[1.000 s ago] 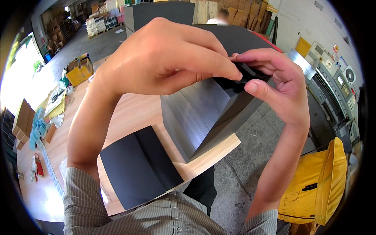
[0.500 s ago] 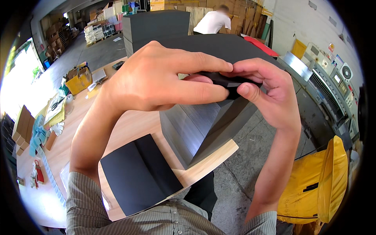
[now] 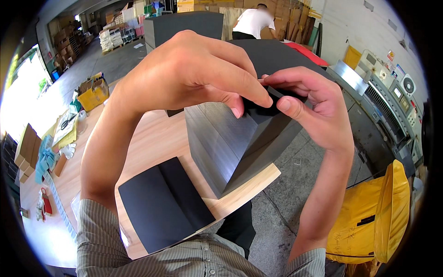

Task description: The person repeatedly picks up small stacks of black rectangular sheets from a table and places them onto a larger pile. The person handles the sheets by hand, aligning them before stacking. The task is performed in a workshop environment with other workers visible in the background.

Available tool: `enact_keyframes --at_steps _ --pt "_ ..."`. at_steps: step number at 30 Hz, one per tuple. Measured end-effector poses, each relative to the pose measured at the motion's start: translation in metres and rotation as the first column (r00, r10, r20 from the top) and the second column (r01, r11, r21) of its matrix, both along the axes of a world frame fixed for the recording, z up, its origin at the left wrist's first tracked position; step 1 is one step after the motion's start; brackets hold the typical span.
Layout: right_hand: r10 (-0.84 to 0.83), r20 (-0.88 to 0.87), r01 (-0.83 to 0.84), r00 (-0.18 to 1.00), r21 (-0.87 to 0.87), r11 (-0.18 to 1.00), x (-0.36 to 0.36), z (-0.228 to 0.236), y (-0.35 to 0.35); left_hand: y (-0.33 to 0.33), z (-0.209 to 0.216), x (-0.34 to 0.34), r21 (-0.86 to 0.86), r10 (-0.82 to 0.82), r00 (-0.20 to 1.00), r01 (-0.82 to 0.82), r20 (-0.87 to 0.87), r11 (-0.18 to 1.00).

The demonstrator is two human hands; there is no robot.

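Observation:
A tall stack of black card sheets (image 3: pixel 221 143) stands on the table's right part. At its near top corner my right hand (image 3: pixel 318 101) is closed, thumb below and fingers above, on the bent-up corner of some black card sheets (image 3: pixel 273 94). My left hand (image 3: pixel 198 69) arches over the stack from the left. Its index fingertip touches the raised corner, while the thumb hangs apart from it at the stack's edge. Closer to me, a black folded card (image 3: pixel 166 203) with a crease lies flat on the wooden table (image 3: pixel 152 143).
Another dark stack (image 3: pixel 184 30) rises behind. Scissors (image 3: pixel 67 122), blue ribbon (image 3: pixel 44 154) and a yellow box (image 3: pixel 92 92) sit along the left. A yellow-covered bundle (image 3: pixel 360 221) is at right, below a machine (image 3: pixel 387 101). A person in white (image 3: pixel 254 23) bends in the background.
My left hand has drawn back and up slightly, its fingers curling down from their stretched pose and its thumb coming into sight. The right hand keeps its hold. The person behind has shifted.

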State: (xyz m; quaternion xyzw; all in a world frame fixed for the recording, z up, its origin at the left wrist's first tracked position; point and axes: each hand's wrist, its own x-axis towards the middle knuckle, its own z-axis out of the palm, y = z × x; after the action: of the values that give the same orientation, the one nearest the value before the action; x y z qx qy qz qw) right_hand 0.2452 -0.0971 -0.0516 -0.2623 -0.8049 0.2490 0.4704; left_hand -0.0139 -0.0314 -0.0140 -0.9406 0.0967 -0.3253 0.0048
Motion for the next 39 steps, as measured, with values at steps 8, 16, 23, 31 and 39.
enact_keyframes --at_steps 8,16,23,31,39 --pt "-0.027 0.013 0.027 1.000 0.010 1.000 -0.0002 0.0009 -0.0018 0.0017 0.0021 0.0023 -0.015 -0.032 0.999 0.031 -0.004 0.999" --pt "-0.032 0.014 0.032 0.999 0.009 0.999 -0.0004 0.0008 -0.0022 0.0022 0.0023 0.0023 -0.012 -0.034 0.999 0.034 0.001 0.999" --pt "-0.024 0.007 0.024 1.000 0.005 1.000 -0.0008 -0.0001 -0.0019 0.0029 0.0008 0.0009 -0.030 -0.024 1.000 0.024 0.005 0.999" --pt "-0.025 0.005 0.025 1.000 0.006 1.000 -0.0006 -0.0003 -0.0013 0.0034 0.0008 0.0001 -0.035 -0.019 1.000 0.019 0.007 0.999" --pt "-0.028 0.014 0.028 1.000 0.011 1.000 0.0001 0.0007 -0.0027 0.0018 0.0011 0.0010 -0.024 0.004 1.000 -0.004 0.012 1.000"
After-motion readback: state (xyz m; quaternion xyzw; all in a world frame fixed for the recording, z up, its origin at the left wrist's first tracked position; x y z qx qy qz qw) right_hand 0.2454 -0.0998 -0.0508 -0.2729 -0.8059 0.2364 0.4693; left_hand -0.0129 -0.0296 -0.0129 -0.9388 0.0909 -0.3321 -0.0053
